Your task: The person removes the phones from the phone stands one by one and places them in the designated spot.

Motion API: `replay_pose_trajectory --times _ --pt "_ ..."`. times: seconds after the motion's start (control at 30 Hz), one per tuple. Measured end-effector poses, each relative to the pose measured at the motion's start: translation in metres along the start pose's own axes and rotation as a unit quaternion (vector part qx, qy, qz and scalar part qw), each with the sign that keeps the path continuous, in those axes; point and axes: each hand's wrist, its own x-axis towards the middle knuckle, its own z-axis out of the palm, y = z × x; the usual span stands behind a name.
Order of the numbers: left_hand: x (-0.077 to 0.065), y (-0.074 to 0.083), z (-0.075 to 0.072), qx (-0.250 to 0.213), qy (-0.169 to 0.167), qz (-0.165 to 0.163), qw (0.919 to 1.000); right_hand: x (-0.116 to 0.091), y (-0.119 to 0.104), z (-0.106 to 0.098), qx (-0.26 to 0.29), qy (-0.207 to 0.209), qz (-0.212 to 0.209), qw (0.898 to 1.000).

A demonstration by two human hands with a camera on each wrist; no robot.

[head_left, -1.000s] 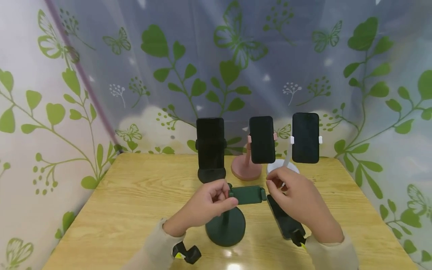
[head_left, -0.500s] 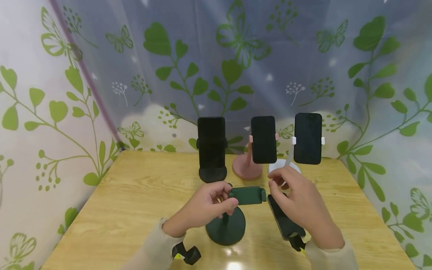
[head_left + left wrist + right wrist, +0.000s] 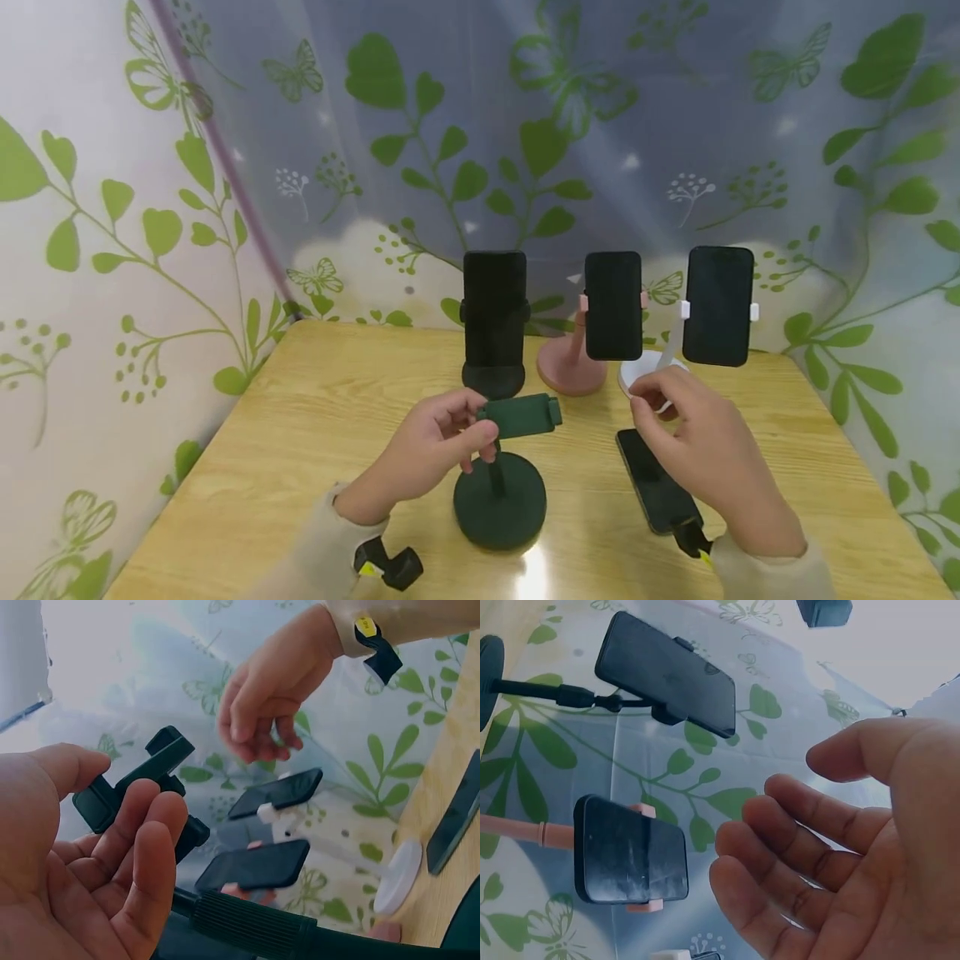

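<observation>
A dark green phone stand stands on the table, its clamp lying sideways above the round base. My left hand pinches the clamp's left end between thumb and fingers. In the left wrist view the thumb presses on the clamp's end, with the fingers against its other side. My right hand hovers over a black phone lying on the table, its fingers loosely curled. In the right wrist view that hand holds nothing.
Behind stand a black stand, a pink stand and a white stand, each holding an upright phone. A patterned curtain closes off the back of the wooden table.
My left hand has shifted the green clamp left over its base, and the clamp now tilts up slightly at its right end. The head view has turned left. The right hand stays empty.
</observation>
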Motion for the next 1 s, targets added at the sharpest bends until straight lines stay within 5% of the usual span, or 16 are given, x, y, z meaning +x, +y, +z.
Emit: replay_pose_trajectory --times 0.47,0.73,1.0 --pt "-0.017 0.0 -0.064 0.066 0.037 -0.014 0.997 0.002 0.003 0.007 -0.025 -0.015 0.006 1.0" --pt "-0.001 -0.005 -0.094 0.029 0.075 -0.021 0.9965 0.001 0.005 0.002 -0.037 -0.023 0.019 0.999" --pt "0.017 -0.019 -0.109 -0.016 0.108 -0.027 0.9937 0.001 0.005 0.001 -0.038 -0.085 0.051 0.994"
